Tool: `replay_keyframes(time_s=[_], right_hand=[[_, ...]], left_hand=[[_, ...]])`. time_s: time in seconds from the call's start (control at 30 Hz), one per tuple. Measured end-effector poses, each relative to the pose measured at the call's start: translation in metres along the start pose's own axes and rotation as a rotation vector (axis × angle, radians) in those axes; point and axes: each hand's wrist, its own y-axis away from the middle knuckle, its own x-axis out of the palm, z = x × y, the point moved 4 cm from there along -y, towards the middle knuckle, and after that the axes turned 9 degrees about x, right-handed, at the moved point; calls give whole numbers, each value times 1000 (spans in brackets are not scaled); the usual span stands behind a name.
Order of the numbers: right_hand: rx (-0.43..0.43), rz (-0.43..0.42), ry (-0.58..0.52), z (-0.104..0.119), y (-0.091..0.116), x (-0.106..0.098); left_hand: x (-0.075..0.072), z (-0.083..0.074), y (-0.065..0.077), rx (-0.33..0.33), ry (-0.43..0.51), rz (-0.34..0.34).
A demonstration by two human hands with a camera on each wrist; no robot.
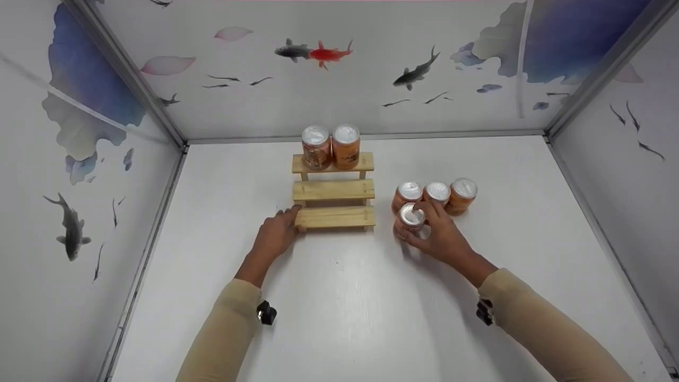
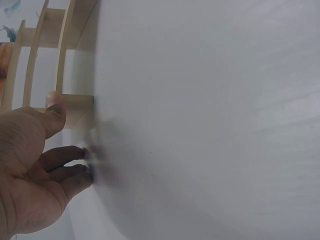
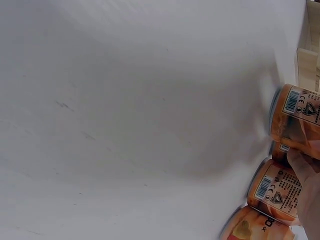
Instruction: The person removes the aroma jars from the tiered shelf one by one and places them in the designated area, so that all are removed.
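Note:
A small wooden three-step rack (image 1: pixel 334 190) stands on the white table. My left hand (image 1: pixel 276 232) pinches the left end of its lowest step; in the left wrist view the thumb (image 2: pixel 56 112) lies on the step's edge and the index finger is hidden. My right hand (image 1: pixel 445 239) grips an orange-labelled can with a silver lid (image 1: pixel 411 215), thumb at its front and fingers at its far side. Three similar cans (image 1: pixel 463 197) stand in a row just behind it. Orange labels (image 3: pixel 275 192) with barcodes show in the right wrist view.
Two more cans (image 1: pixel 346 147) stand side by side on the rack's top step. White walls (image 1: pixel 366 106) painted with fish and leaves border the table (image 1: pixel 329 307) at the back and both sides.

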Motion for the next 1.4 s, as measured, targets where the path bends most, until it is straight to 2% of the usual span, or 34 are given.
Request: replay_keyframes(time_s=[0.2, 0.33, 0.6, 0.7, 1.13, 1.4], right_hand=[[10, 2, 57, 2, -1, -3], [8, -27, 103, 3, -1, -7], [-108, -142, 127, 17, -13, -18], [-128, -167, 134, 25, -21, -22], [-75, -122, 145, 58, -68, -23], [-55, -84, 116, 75, -91, -16]], left_hand=[[0, 1, 1, 13, -7, -14], [1, 0, 1, 4, -11, -11], [1, -1, -1, -39, -8, 17], [2, 0, -2, -48, -8, 21], [0, 0, -2, -37, -4, 9], [-2, -2, -3, -19, -41, 35]])
